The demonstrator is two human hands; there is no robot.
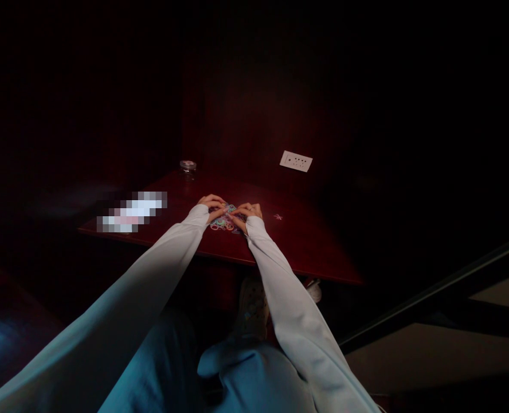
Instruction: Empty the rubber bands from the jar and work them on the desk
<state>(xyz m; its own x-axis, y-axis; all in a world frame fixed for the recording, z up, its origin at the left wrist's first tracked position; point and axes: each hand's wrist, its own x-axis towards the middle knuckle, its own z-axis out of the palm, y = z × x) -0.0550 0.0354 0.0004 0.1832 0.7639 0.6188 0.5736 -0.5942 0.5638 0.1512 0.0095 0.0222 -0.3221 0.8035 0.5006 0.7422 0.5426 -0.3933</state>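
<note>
The left hand [212, 202] and right hand [248, 210] touch small, pastel rings [223, 224] on the dark-red desk [300, 244]; I cannot tell either grip's closure.

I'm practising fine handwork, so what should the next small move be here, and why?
Probably ease the left hand and right hand slightly apart, spreading the pile of coloured rings on the table. Both hands nearly meet over the pile, hiding part of it, and the rings lie bunched together. Whether either hand holds a ring is too small to tell.

Dim indoor space, exact kind unclear: dark-red tabletop [300, 244], white socket panel [296, 161] beyond it.
</note>
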